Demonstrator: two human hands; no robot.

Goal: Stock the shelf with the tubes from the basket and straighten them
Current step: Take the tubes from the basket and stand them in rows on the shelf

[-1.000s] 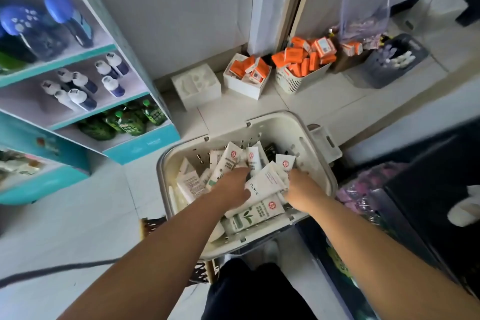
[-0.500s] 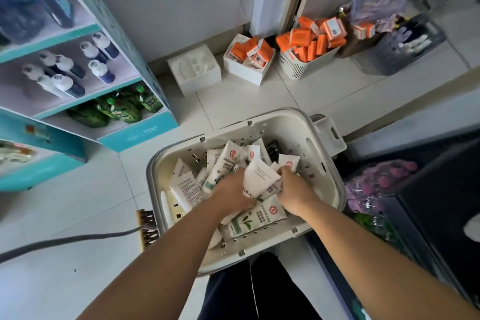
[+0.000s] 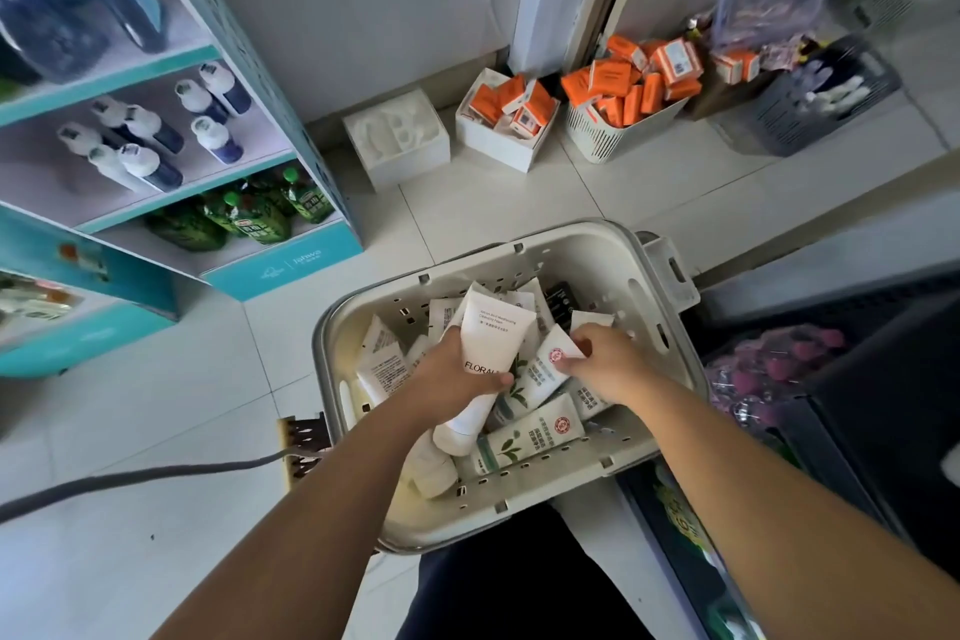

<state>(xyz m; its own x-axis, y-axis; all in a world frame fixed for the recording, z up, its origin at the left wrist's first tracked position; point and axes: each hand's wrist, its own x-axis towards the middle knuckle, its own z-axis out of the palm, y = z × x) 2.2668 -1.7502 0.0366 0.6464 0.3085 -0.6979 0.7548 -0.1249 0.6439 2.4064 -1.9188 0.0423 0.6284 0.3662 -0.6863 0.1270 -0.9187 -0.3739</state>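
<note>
The white basket sits just before the person, heaped with tubes. The left hand grips a white tube around its middle, cap end pointing down and toward the person. The right hand pinches the flat end of a red-stamped tube lying in the pile. Farther left stands the teal shelf with bottles; orange boxes sit by the wall.

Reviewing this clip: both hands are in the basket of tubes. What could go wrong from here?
1. The right hand pinches only the flat end of the leaf-print tube, which lies among others; it may slip free.
2. The left hand grips the white Floral tube with loose tubes leaning on it; lifting could tip some over the basket rim.
</note>
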